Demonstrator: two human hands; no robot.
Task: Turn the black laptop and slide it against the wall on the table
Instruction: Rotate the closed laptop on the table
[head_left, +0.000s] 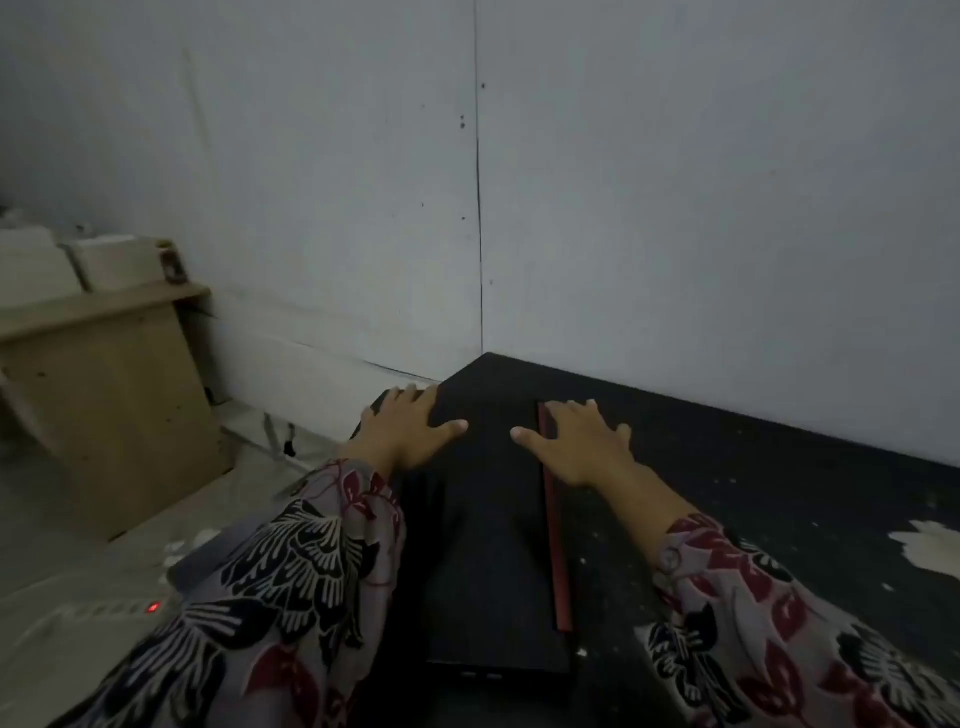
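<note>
With both palms pressed flat on its lid, the black laptop (493, 545) lies closed on the table (779, 499), long axis running from the near edge toward the far left corner. Left hand (410, 431): fingers spread, draped over the laptop's far left corner, not clamped around anything. Right hand (582, 441): splayed, resting across the red strip (558, 551) along the laptop's right edge. The laptop's far end sits near the wall (675, 208); contact can't be confirmed. Patterned sleeves (311, 561) cover both forearms.
</note>
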